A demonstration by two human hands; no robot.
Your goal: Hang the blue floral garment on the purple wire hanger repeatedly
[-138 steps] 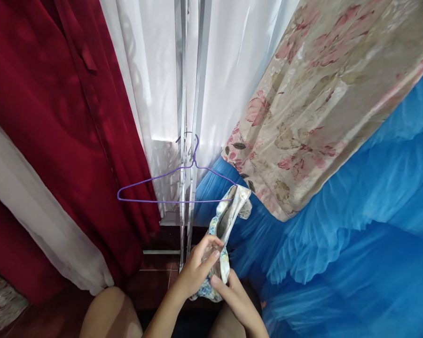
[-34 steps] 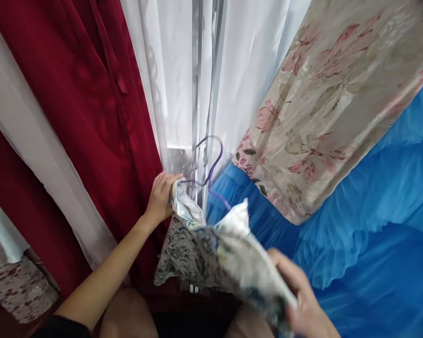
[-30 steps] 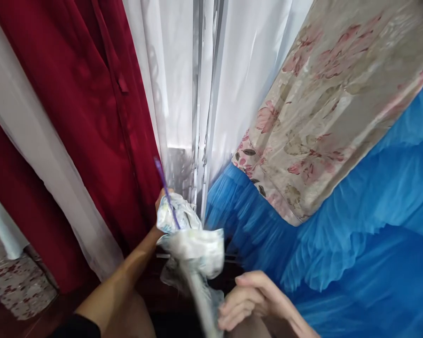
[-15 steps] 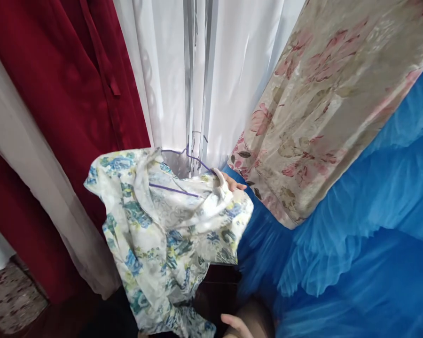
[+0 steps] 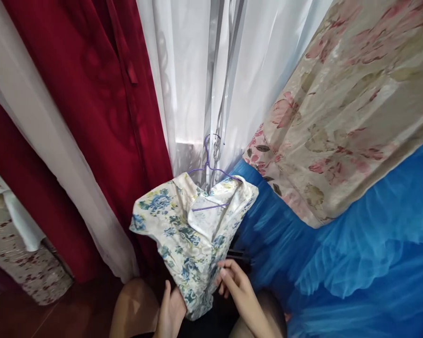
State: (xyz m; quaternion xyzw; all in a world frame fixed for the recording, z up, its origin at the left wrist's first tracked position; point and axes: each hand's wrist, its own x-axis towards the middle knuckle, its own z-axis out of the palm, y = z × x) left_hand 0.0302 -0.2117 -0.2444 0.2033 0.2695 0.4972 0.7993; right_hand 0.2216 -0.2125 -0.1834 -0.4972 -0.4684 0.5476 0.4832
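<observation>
A white garment with blue and yellow flowers [image 5: 186, 230] hangs on a purple wire hanger [image 5: 211, 185], whose hook catches on a metal rail between the white curtains. My left hand [image 5: 171, 312] holds the garment's lower hem from the left, fingers closed on the cloth. My right hand [image 5: 234, 284] pinches the hem's right side just below the middle of the view. Both of my knees show at the bottom edge.
A dark red curtain [image 5: 74, 103] hangs at the left, sheer white curtains [image 5: 186, 70] in the middle. A beige floral cloth [image 5: 338, 108] drapes over blue ruffled fabric [image 5: 338, 263] at the right. Dark wooden floor [image 5: 66, 314] lies at the bottom left.
The floral garment went from bunched in my hands to spread over the purple hanger. Both hands dropped from the hanger to the garment's lower hem.
</observation>
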